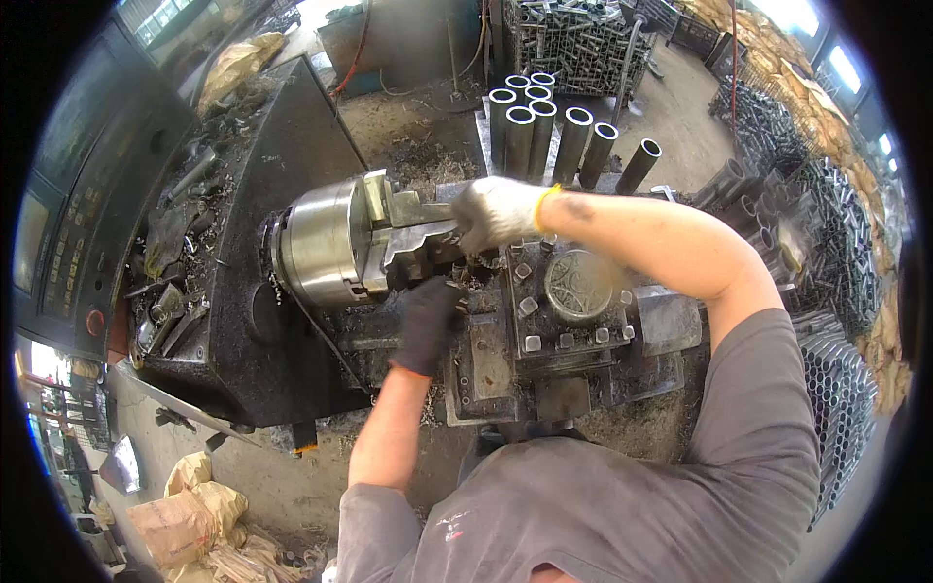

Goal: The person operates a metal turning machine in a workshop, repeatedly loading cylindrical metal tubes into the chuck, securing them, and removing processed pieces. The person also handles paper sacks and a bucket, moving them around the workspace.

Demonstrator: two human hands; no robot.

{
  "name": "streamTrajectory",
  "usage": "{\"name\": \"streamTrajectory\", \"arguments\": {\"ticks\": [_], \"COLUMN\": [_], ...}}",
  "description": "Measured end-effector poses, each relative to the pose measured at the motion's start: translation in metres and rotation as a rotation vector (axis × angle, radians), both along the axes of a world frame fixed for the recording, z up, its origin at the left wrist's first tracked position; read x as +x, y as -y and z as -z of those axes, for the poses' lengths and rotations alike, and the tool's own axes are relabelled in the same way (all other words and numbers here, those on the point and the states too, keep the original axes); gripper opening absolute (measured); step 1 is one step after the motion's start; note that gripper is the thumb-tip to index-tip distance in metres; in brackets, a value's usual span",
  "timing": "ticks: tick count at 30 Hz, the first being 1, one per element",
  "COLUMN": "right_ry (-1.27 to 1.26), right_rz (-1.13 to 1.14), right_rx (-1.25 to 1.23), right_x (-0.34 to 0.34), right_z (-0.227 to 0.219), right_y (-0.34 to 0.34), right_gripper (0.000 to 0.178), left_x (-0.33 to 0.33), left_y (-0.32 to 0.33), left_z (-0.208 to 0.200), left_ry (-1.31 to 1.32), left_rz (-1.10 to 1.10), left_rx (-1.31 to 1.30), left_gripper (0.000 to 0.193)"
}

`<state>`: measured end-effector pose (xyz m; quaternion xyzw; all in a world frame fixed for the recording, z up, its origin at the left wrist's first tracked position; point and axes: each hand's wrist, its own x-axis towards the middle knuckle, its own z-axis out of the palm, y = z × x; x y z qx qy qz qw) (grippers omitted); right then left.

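A shiny round lathe chuck [326, 248] with stepped steel jaws [408, 248] faces right, toward both hands. My right hand [498, 214], in a white glove with blackened fingers, reaches across from the right. Its fingers are curled just beyond the jaws' right end, and what they close on is hidden. On the near side, my left hand [426, 325] wears a dark glove and sits just below the jaws. Its fingers are bent in, and I cannot make out what is in them. A square tool post [578, 287] with a round top and several square-headed bolts stands right of my left hand.
Several steel tubes [519, 131] stand upright behind the tool post. Metal chips and scraps cover the dark headstock [262, 214] at left. A wire crate [578, 49] of metal parts stands at the back. More tubes [836, 398] are stacked at right; paper sacks [185, 520] lie lower left.
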<state>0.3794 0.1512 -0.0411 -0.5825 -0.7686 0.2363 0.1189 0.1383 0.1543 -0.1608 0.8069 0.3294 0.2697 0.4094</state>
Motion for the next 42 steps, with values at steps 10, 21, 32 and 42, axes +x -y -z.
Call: {"name": "streamTrajectory", "arguments": {"ticks": [10, 21, 32, 42], "right_ry": [-0.178, -0.019, 0.161, 0.113], "right_rz": [0.262, 0.232, 0.079, 0.046], "right_rx": [-0.243, -0.316, -0.191, -0.140], "right_x": [0.096, 0.089, 0.087, 0.113], "right_z": [-0.004, -0.006, 0.006, 0.026], "right_y": [0.060, 0.037, 0.025, 0.039], "right_gripper": [0.031, 0.033, 0.027, 0.024], "left_x": [-0.079, -0.023, 0.028, 0.030], "left_y": [-0.008, 0.025, -0.002, -0.071], "left_z": [-0.063, -0.037, 0.013, -0.184], "left_ry": [1.205, -0.139, -0.386, 0.363], "left_rz": [0.000, -0.120, -0.056, -0.501], "left_rx": [-1.080, 0.149, 0.258, 0.788], "left_gripper": [0.018, 0.056, 0.026, 0.018]}}
